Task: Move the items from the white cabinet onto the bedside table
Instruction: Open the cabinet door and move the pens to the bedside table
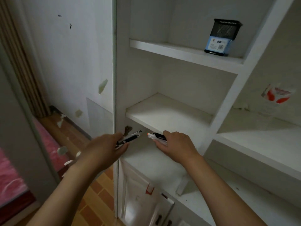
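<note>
I face the white cabinet (228,75) with its open shelves. My left hand (105,147) grips black and white pens (130,139) in front of the cabinet's left edge. Beside it, my right hand (175,145) grips another bunch of pens (157,136), one black and one clear with an orange tip, just under the middle shelf. A black mesh pen holder (223,35) with a blue label stands on the upper shelf at the right. The bedside table is not in view.
A bed with a pink cover (11,176) lies at the lower left beside a pale panel. A scuffed white wall (73,62) and tiled floor (97,193) are left of the cabinet. Cabinet doors (146,204) sit below. A red and white sticker (276,95) marks the right compartment.
</note>
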